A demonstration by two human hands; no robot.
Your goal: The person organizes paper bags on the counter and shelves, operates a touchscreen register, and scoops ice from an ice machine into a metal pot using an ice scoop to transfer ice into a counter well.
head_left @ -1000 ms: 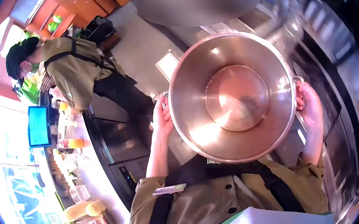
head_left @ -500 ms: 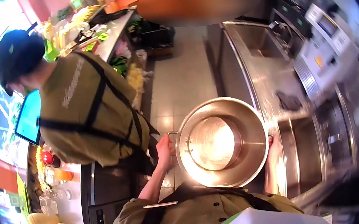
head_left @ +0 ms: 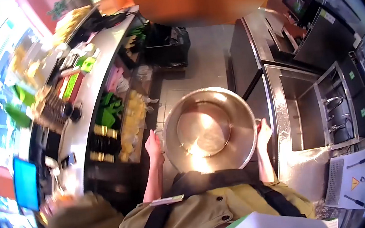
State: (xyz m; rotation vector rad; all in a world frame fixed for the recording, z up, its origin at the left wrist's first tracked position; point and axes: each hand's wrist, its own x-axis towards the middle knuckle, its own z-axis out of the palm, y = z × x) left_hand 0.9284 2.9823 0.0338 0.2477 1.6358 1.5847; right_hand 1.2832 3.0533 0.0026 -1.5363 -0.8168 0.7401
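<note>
A large, round stainless-steel pot [head_left: 244,138] is held in front of my body over the floor, its open top facing me. Light glints off the bare metal inside. My left hand [head_left: 153,145] is closed around the loop handle on the pot's left side. On the opposite side, my right hand [head_left: 264,132] grips the other handle. The near rim comes right up against my apron.
A counter [head_left: 102,82] with shelves of bagged goods runs along the left. Steel sinks [head_left: 302,118] line the right side. A black bin [head_left: 168,48] stands ahead beside the tiled aisle [head_left: 204,66]. Another person [head_left: 82,224] is close at lower left.
I have moved forward along the aisle with the pot still in both hands. The other person, formerly beside me on the left, is now behind at lower left.
</note>
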